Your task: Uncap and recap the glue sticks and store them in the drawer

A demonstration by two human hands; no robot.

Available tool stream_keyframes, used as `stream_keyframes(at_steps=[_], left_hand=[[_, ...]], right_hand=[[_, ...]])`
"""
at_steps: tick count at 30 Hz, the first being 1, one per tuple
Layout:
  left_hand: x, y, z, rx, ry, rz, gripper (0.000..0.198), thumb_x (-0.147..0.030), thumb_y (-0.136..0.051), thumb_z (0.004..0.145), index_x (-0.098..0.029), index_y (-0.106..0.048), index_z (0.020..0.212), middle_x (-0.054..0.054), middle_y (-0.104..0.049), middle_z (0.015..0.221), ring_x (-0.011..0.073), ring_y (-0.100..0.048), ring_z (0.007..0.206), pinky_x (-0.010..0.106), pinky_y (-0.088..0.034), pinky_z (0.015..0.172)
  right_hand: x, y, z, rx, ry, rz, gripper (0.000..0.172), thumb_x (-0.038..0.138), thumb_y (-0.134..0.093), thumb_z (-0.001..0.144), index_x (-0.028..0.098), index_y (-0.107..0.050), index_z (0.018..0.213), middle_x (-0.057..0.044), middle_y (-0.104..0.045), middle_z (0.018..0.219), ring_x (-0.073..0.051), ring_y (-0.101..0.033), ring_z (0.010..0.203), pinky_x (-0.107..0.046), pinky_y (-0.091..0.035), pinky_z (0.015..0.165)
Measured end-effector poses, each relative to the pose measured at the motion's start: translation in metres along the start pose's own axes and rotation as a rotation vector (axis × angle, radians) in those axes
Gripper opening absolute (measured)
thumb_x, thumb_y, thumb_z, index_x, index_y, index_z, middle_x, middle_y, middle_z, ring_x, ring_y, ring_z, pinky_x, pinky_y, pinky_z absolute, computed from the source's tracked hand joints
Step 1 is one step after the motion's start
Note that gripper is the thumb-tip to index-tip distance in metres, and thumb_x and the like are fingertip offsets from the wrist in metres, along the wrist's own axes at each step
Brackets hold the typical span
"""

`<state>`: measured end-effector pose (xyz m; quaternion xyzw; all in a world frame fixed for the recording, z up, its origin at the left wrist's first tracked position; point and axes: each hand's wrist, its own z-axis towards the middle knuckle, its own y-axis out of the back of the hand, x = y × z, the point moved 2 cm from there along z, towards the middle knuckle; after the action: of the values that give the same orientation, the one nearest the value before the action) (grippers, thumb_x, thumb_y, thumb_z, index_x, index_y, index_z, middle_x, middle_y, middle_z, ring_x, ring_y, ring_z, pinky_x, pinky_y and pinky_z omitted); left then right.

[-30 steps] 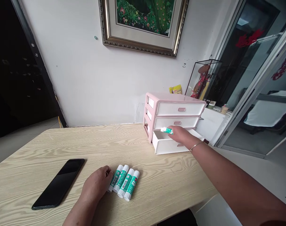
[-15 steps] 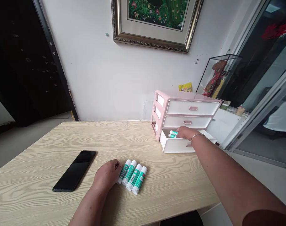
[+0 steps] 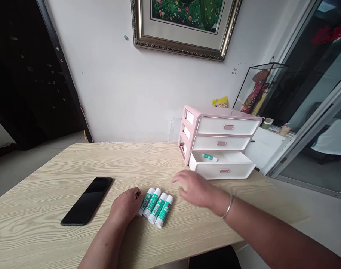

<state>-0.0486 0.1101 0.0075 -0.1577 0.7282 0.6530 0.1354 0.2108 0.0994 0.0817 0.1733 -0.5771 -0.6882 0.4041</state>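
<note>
Head view: one glue stick [image 3: 209,157] lies in the open bottom drawer [image 3: 223,171], right of centre. Four glue sticks [image 3: 156,205] lie on the table [image 3: 75,164], lower centre. Beside them the left hand [image 3: 127,205] touches the row with curled fingers, gripping nothing; the right hand [image 3: 197,190] hovers open and empty.

A gilt-framed painting [image 3: 184,22] hangs on the white wall [image 3: 125,97], glass doors [image 3: 313,97] to the right.

Right hand [image 3: 197,190] hovers empty just beside four glue sticks [image 3: 156,204].
</note>
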Motion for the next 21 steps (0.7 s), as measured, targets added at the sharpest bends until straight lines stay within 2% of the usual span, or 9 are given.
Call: stream_keyframes(at_steps=[3,6,14,17,21], left_hand=[[0.002,-0.003,0.002,-0.002,-0.007,0.000,0.027,-0.043,-0.044,0.091,-0.025,-0.062,0.080,0.005,-0.075,0.086,0.0234,-0.066,0.078,0.030,-0.030,0.059],[0.001,-0.002,0.001,-0.004,-0.012,-0.004,0.029,-0.042,-0.043,0.092,-0.025,-0.062,0.079,0.005,-0.075,0.084,0.0219,-0.065,0.077,0.029,-0.030,0.058],[0.002,0.002,-0.002,0.019,-0.020,-0.020,0.026,-0.039,-0.043,0.092,-0.025,-0.062,0.081,0.005,-0.075,0.084,0.0225,-0.065,0.077,0.029,-0.032,0.060],[0.006,-0.001,0.000,0.025,-0.039,-0.028,0.026,-0.042,-0.043,0.092,-0.026,-0.062,0.082,0.005,-0.074,0.084,0.0234,-0.065,0.078,0.030,-0.032,0.061],[0.007,-0.003,0.003,0.030,-0.044,-0.031,0.026,-0.042,-0.044,0.092,-0.026,-0.062,0.081,0.005,-0.074,0.084,0.0234,-0.065,0.078,0.030,-0.033,0.062]], right_hand=[[0.029,-0.033,0.000,0.068,0.101,-0.039,0.047,0.012,-0.058,0.078,0.019,-0.060,0.124,-0.009,-0.065,0.127,-0.024,-0.057,0.119,-0.040,-0.044,0.102],[0.034,-0.052,0.001,0.123,0.137,-0.072,0.047,0.015,-0.061,0.077,0.019,-0.060,0.124,-0.011,-0.063,0.127,-0.026,-0.055,0.120,-0.040,-0.042,0.100],[0.030,-0.058,0.003,0.238,0.045,-0.227,0.040,0.024,-0.066,0.071,0.016,-0.063,0.111,-0.012,-0.064,0.103,-0.027,-0.058,0.098,-0.038,-0.044,0.087],[0.023,-0.065,-0.005,0.278,0.003,-0.249,0.031,0.025,-0.066,0.071,0.016,-0.064,0.101,-0.011,-0.065,0.096,-0.026,-0.058,0.094,-0.037,-0.045,0.082],[0.008,-0.064,-0.017,0.230,-0.089,-0.239,0.018,0.024,-0.064,0.075,0.023,-0.063,0.093,-0.007,-0.066,0.094,-0.025,-0.059,0.090,-0.035,-0.046,0.075]])
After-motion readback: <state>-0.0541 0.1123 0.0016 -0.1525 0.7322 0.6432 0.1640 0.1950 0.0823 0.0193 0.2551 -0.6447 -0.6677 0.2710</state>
